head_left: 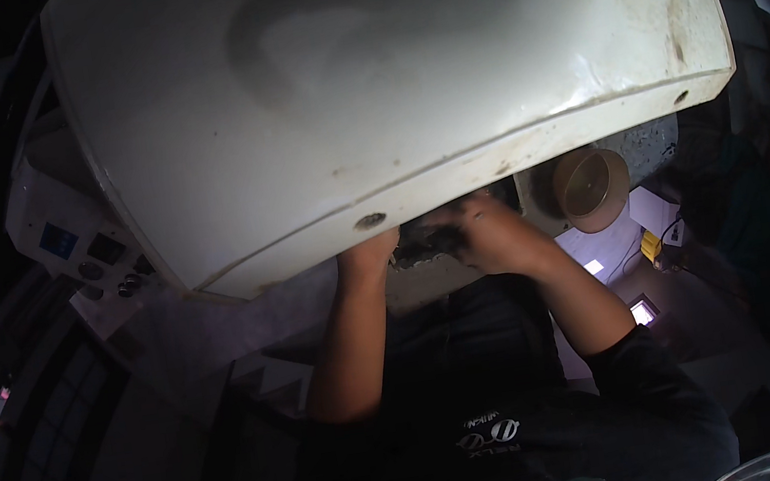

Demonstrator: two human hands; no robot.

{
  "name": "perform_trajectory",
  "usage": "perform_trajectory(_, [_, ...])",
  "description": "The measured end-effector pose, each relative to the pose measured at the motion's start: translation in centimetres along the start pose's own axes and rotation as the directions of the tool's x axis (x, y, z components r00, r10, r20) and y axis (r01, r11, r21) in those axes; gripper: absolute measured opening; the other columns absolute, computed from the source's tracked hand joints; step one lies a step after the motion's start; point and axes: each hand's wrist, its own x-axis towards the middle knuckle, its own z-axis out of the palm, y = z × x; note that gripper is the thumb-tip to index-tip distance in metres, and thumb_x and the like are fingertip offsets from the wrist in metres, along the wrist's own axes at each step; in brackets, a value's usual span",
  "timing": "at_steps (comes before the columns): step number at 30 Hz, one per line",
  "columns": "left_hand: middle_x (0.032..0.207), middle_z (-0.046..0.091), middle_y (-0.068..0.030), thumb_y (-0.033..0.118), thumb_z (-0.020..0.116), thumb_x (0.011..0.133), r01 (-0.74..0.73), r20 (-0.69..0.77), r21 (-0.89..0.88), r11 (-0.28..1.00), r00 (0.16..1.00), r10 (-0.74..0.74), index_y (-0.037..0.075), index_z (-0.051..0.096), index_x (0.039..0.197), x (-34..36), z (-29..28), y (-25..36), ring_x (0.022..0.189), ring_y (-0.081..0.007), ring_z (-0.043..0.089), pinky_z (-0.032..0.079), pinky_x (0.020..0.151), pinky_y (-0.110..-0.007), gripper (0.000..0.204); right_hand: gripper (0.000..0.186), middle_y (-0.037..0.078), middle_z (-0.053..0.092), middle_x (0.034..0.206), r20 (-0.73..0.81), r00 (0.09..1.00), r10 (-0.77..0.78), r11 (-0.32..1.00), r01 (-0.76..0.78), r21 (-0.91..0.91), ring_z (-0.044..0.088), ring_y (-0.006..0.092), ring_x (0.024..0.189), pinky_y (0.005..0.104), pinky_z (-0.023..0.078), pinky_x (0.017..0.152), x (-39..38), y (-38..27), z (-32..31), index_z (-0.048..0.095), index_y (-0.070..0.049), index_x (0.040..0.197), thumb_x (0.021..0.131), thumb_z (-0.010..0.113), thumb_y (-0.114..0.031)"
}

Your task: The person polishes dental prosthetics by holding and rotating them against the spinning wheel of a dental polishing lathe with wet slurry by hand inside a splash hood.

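Observation:
A large white, stained casing point(367, 115) with a curved front panel fills the upper part of the head view. Both of my hands reach in beneath its lower edge, at a dark, rough-edged opening point(421, 250). My left hand point(369, 251) is at the left side of this opening, and its fingers are hidden behind the casing edge. Beside it on the right, my right hand point(492, 230) is bent inward over the dark gap. Its fingers are blurred and partly in shadow, so what they touch or hold cannot be made out.
Right of my right hand is a round, beige cup-like part point(592, 187) under the casing. A yellow object point(650, 246) with a dark cable lies farther right, near a white box point(655, 212). To the left stands a pale panel point(56, 213) with dark round and square fittings.

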Motion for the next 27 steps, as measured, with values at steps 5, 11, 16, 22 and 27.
perform_trajectory(5, [0.078, 0.059, -0.0057, -0.014, 0.048, 0.073, 0.028, 0.076, 0.002, 1.0, 0.997, -0.028, -0.006, 0.058, 0.083, 0.2, 0.5, -0.2, 0.072, -0.0105, 0.054, 0.041, 0.068, -0.021, 0.016, 0.049, 0.02, 0.06, 0.094, -0.522, 0.829, -0.201, 0.917, 0.346, 0.196, 0.058, 0.038, 0.085, 0.0373, 0.046, 0.083, -0.3, -1.3, -4.2, 0.052, -0.002, 0.109, 0.061, 0.064, -0.003])
perform_trajectory(11, [0.091, 0.057, -0.0073, -0.016, 0.047, 0.075, 0.366, 0.056, -0.506, 0.781, 0.917, -0.394, -0.003, 0.055, 0.092, -0.3, 2.7, -0.2, 0.081, -0.012, 0.054, 0.042, 0.071, -0.022, 0.023, 0.039, 0.02, 0.059, 0.091, -0.536, 0.842, -0.056, 0.997, 0.076, 0.014, 0.057, 0.0385, 0.083, 0.0392, 0.046, 0.077, 2.1, 2.0, -0.9, 0.055, -0.002, 0.101, 0.062, 0.06, -0.003])
perform_trajectory(16, [0.094, 0.055, -0.0072, -0.011, 0.05, 0.079, 0.362, 0.099, -0.817, 0.449, 0.855, -0.509, -0.002, 0.052, 0.098, 0.6, 3.1, 0.2, 0.083, -0.0122, 0.053, 0.042, 0.072, -0.021, 0.021, 0.025, 0.018, 0.059, 0.08, -0.703, 0.701, -0.118, 0.979, 0.2, 0.035, 0.057, 0.0367, 0.077, 0.0388, 0.045, 0.071, 3.9, 2.4, -0.7, 0.059, 0.0, 0.086, 0.061, 0.058, 0.001])
perform_trajectory(22, [0.087, 0.053, -0.0055, -0.001, 0.049, 0.084, 0.359, 0.037, -0.687, 0.633, 0.886, -0.462, -0.001, 0.052, 0.094, 1.4, 3.2, 0.6, 0.075, -0.0109, 0.051, 0.041, 0.064, -0.022, 0.011, 0.022, 0.018, 0.06, 0.078, -0.725, 0.684, -0.086, 0.977, 0.199, 0.072, 0.057, 0.0365, 0.077, 0.0384, 0.045, 0.072, 4.6, 2.0, -0.8, 0.06, -0.001, 0.082, 0.061, 0.057, 0.003])
perform_trajectory(27, [0.078, 0.051, -0.0034, -0.002, 0.048, 0.083, 0.429, 0.056, -0.729, 0.533, 0.814, -0.578, 0.0, 0.052, 0.089, 1.3, 3.2, 0.0, 0.068, -0.0087, 0.047, 0.037, 0.058, -0.021, 0.007, 0.021, 0.018, 0.061, 0.078, -0.74, 0.673, 0.022, 0.966, 0.177, 0.19, 0.059, 0.0358, 0.077, 0.0349, 0.045, 0.072, 4.5, 2.7, 0.6, 0.06, 0.001, 0.083, 0.061, 0.057, 0.003])
